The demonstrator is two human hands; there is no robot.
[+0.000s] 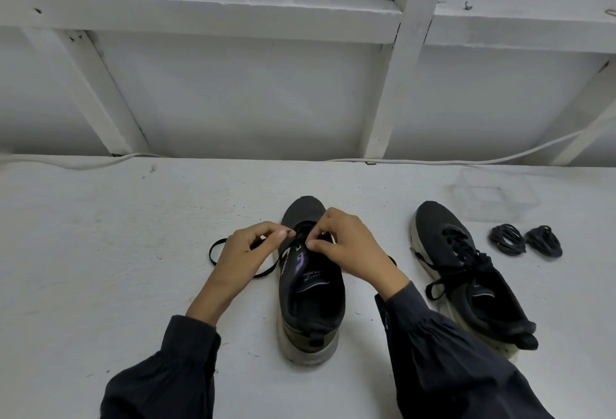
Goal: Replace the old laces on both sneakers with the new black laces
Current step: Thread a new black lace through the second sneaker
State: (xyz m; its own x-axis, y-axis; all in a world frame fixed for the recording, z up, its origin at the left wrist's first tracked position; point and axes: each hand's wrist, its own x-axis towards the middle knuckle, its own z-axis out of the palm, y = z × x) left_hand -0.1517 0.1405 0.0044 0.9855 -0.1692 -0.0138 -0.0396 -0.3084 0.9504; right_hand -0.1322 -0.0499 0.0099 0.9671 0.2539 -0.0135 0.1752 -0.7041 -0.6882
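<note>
I reach both arms forward in dark sleeves (166,368). My left hand (251,250) pinches a lace (211,252) with curled fingers. My right hand (348,245), close beside it, pinches the lace too, thumb against finger.

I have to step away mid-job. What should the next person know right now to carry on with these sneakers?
Left hand and right hand: the fingers of both pinch the old lace at the front eyelets of the middle sneaker. Its slack loops on the table to the left.
Right sneaker: fully laced, untouched.
Two coiled new laces lie right of it, unused.
Done: middle sneaker looks mostly unlaced.
Left: pull that lace free, unlace the other sneaker, thread both new laces.
</note>
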